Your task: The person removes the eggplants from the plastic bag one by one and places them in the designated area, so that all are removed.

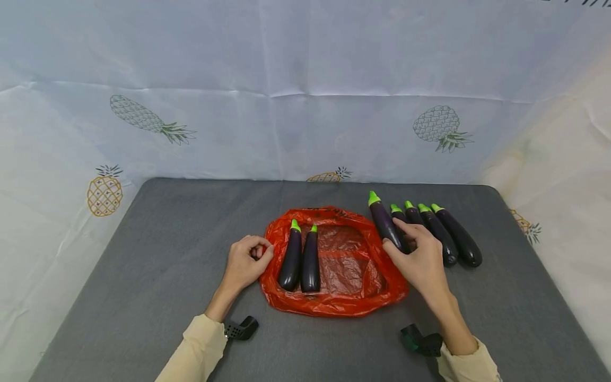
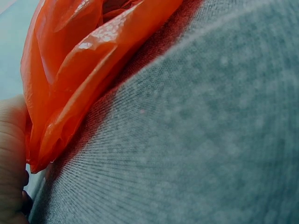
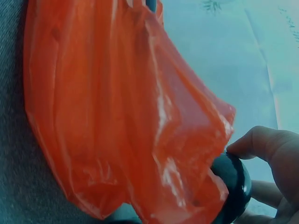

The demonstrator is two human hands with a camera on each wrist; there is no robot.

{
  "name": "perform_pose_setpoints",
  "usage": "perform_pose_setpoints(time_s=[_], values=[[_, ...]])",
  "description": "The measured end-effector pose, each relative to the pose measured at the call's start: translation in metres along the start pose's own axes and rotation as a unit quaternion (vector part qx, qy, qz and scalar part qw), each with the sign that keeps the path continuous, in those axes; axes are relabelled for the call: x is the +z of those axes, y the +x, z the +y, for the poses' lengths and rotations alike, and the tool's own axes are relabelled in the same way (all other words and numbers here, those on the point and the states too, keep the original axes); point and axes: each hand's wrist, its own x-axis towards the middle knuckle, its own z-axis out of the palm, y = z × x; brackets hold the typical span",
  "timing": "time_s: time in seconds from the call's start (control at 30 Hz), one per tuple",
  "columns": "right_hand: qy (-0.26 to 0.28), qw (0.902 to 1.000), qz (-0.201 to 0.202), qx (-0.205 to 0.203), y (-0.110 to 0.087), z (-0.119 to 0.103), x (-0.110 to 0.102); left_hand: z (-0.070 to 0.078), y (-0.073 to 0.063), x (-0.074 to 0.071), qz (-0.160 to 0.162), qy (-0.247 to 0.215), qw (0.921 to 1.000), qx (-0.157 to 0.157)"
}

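Observation:
An open red plastic bag point(image 1: 334, 306) lies on the grey table with its rim spread wide. Inside, at its left side, two dark purple eggplants lie side by side, a left one point(image 1: 289, 260) and a right one point(image 1: 311, 262), green stem ends pointing away. My left hand point(image 1: 244, 262) pinches the bag's left rim between thumb and fingers. With my right hand point(image 1: 422, 260) I grip another eggplant point(image 1: 384, 220) by its thick lower end, at the bag's right rim. In the right wrist view, the red bag point(image 3: 126, 116) partly hides the held eggplant point(image 3: 238, 182).
Several more eggplants point(image 1: 458, 233) lie in a row on the table point(image 1: 191, 212) to the right of the bag, partly behind my right hand. A white cloth point(image 1: 296, 132) printed with pineapples hangs along the table's far edge. Both wrists wear dark camera mounts.

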Motion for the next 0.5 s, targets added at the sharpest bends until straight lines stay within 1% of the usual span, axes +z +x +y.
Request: perform_pose_setpoints(time_s=[0.4,0.5], values=[[-0.002,0.9999,0.015,0.003,0.005,0.008,-0.01,0.001,0.0,0.0,-0.003,0.005,1.0,0.0],[-0.009,0.9997,0.021,0.006,0.007,0.011,-0.013,0.001,0.001,0.0,-0.004,0.006,1.0,-0.002]])
